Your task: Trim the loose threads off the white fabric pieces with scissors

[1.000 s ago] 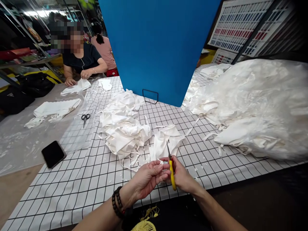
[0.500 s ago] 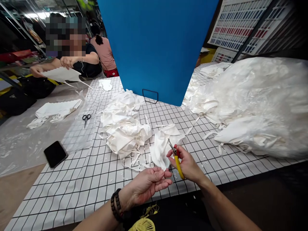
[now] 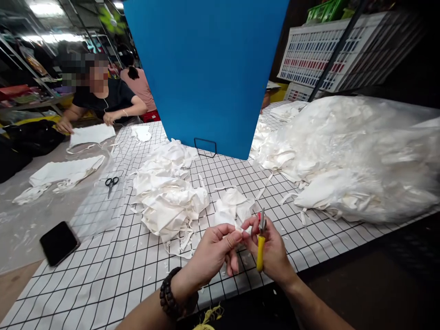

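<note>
Closer together than half a second ago, your left hand (image 3: 215, 250) and right hand (image 3: 275, 252) meet at the near end of a small crumpled white cloth piece (image 3: 233, 204), at twelve o'clock on the white, black-gridded worktop (image 3: 227, 172). Your left fingers are pinched on its edge, the exact grip hard to make out behind the thumb. Your right fingers are clamped around yellow-handled metal scissors (image 3: 261, 250), one handle mostly hidden. At ten o'clock lies a white cloth heap (image 3: 168, 197); at two, a bulging translucent plastic bag (image 3: 364, 160) is cut off at the right.
</note>
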Motion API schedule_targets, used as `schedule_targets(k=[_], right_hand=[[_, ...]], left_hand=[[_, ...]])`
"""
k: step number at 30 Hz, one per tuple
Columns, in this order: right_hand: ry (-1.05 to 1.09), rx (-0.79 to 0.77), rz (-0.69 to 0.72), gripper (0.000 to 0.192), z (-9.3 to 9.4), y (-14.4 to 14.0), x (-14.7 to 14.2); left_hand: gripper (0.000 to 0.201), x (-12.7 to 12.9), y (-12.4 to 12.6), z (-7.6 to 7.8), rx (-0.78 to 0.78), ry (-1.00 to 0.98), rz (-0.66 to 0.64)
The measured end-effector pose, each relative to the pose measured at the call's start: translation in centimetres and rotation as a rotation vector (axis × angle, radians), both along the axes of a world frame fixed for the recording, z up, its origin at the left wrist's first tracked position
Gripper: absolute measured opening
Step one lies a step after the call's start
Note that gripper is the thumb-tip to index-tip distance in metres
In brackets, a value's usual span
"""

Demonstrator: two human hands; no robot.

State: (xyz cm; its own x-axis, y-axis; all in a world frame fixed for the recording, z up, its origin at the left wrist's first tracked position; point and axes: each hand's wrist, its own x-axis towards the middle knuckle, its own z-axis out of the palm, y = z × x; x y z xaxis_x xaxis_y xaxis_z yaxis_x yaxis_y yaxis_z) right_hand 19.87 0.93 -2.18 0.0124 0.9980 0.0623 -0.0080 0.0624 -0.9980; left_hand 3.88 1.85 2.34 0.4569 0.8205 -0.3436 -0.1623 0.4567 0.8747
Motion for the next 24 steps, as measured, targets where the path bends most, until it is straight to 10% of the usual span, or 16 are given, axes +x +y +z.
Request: schedule_targets(k=[5, 12, 24], right_hand=[[-0.056, 0.073, -0.134, 0.028, 0.8, 1.6, 1.6], [-0.285, -0.026, 0.078, 0.026, 2.5, 2.0, 4.9], [-0.969, 0.090, 0.146, 0.027, 5.9, -0.3, 6.0]], left_hand=[[0.026, 0.5, 0.6, 0.4, 0.420, 0.194, 0.219], [0.027, 1.9, 1.3, -0.8, 0.281, -0.082, 0.085], [0.021, 1.5, 1.1, -0.9, 0.522, 0.163, 0.092]])
